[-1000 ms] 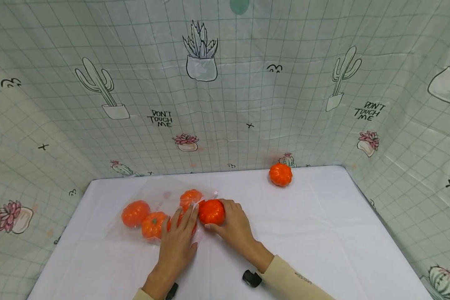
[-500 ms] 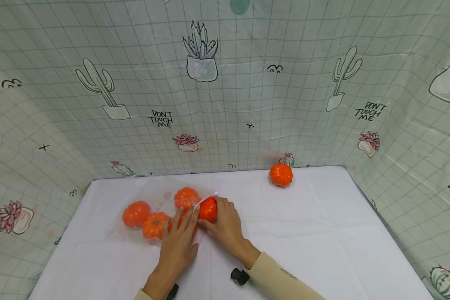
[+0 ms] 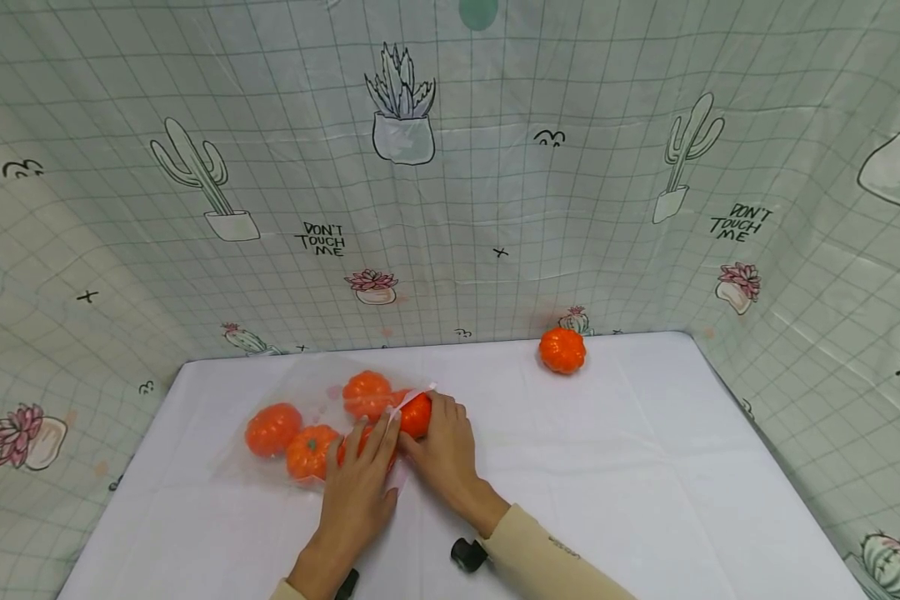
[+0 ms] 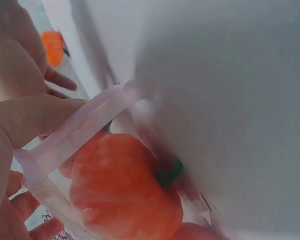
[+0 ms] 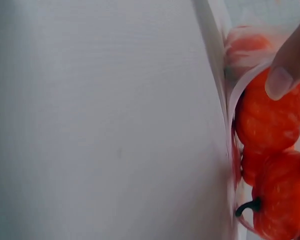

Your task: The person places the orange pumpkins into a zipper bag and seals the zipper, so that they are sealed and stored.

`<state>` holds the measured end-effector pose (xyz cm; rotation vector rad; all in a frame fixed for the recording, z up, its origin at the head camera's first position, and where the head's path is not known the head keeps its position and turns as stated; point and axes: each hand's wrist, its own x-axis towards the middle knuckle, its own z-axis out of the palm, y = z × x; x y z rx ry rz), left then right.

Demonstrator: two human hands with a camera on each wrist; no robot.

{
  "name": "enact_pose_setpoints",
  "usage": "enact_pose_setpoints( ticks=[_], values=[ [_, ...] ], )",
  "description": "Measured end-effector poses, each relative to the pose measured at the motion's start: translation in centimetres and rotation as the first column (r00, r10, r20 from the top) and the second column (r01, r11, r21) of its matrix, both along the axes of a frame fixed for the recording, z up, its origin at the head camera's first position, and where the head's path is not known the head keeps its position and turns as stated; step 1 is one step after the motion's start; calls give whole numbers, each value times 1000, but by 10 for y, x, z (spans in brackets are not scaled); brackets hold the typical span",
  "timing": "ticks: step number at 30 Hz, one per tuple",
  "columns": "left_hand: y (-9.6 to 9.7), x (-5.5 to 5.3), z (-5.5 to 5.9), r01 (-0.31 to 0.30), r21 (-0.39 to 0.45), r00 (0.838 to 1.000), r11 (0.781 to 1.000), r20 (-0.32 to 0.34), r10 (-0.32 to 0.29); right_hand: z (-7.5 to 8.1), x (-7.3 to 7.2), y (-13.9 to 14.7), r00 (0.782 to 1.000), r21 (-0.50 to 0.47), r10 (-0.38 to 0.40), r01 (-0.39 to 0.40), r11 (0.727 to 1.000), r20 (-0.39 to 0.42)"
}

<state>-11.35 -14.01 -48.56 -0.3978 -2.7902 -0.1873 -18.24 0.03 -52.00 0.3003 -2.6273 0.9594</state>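
Curtained-off tabletop booth, kind of building unclear, cactus-print grid curtain around three sides, white table between

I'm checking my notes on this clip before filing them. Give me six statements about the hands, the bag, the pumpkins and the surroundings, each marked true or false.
1. A lone pumpkin sits outside the bag, near the far edge of the table. True.
2. The right hand holds nothing. False: it grips another pumpkin at the bag's mouth.
3. The left hand touches the bag. True.
4. The bag is opaque. False: it is see-through, and more pumpkins show through it.
5. A gridded backdrop rises behind the table. True.
6. The right sleeve is black. False: it is beige.
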Motion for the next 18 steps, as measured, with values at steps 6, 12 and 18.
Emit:
enact_pose_setpoints(
  ticks=[6,12,18],
  values=[
    [-1,0,-1,7,2,1000,1000,-26,-7,-3,2,11,998,20,61,-61,998,20],
    [-2,1,-1,21,-14,998,1000,-60,-22,-6,4,19,999,62,48,-48,997,-4],
    [0,2,-1,11,-12,999,1000,-33,-11,-5,0,14,998,48,56,-58,997,29]
  ],
)
